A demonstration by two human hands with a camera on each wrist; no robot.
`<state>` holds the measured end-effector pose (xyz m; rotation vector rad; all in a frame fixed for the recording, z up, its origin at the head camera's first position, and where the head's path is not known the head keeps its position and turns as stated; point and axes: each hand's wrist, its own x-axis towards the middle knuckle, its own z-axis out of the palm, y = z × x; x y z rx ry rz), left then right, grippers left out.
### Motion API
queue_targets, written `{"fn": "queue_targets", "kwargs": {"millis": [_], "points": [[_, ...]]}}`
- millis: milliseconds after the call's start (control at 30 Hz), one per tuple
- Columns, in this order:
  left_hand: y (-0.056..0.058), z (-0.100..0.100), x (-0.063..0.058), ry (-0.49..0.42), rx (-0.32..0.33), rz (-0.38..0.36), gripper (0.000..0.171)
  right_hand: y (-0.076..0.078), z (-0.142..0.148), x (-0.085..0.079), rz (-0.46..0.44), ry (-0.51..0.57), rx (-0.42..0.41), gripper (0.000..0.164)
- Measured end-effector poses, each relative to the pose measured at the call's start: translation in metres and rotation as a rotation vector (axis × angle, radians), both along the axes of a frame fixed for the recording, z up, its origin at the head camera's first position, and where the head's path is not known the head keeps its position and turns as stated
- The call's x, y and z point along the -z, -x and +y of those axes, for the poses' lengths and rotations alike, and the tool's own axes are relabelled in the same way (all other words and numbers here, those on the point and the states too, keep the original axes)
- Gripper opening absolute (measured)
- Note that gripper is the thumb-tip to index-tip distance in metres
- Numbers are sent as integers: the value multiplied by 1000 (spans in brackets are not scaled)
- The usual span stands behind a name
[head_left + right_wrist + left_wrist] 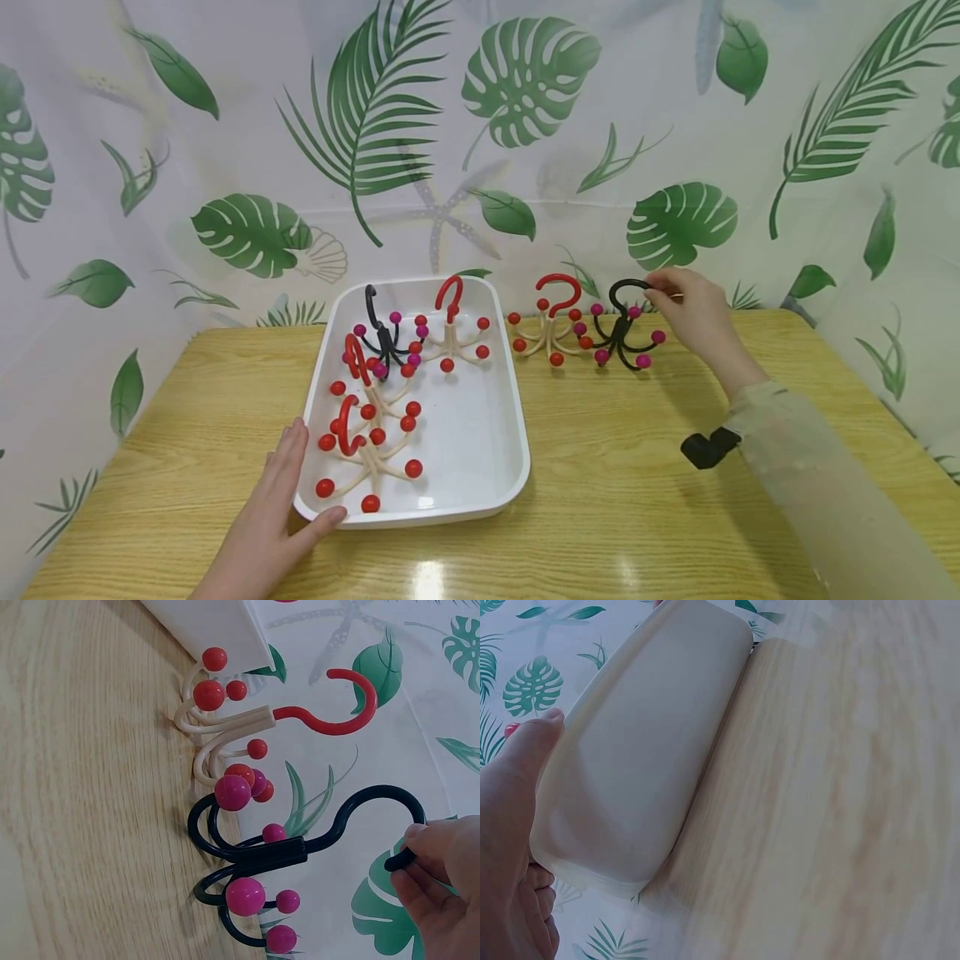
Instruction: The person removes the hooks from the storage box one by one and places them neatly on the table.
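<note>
My right hand (690,312) pinches the tip of the curved hook on a black multi-arm hook hanger (620,333) with magenta ball ends. Its arms are down at the back of the table, as the right wrist view also shows. Just left of it, a beige hook hanger (240,724) with a red hook and red balls stands close by, their balls overlapping in view. My left hand (266,500) rests against the front-left corner of a white tray (480,500), fingers along the side wall and thumb at the front rim.
Inside the tray are one black hanger (384,340) with magenta balls and several beige ones, such as the hanger (371,454) near the front. They crowd the left side and back. A leaf-printed cloth (420,167) hangs behind the wooden table (600,467).
</note>
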<state>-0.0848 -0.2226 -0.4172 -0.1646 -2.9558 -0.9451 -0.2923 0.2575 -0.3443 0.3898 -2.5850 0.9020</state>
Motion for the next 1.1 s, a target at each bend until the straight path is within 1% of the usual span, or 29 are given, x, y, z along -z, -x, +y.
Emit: {"fn": "queue_targets", "kwargs": {"millis": [467, 733, 933, 1100], "points": [[0, 0, 1, 0, -1, -1, 99, 1, 3, -1, 5, -29, 1, 20], [1, 0, 1, 1, -6, -16, 99, 1, 2, 0, -15, -38, -2, 22], [1, 0, 1, 3, -11, -26, 100, 3, 2, 1, -36, -39, 16, 24], [2, 0, 0, 8, -10, -26, 100, 3, 2, 1, -37, -26, 26, 23]]}}
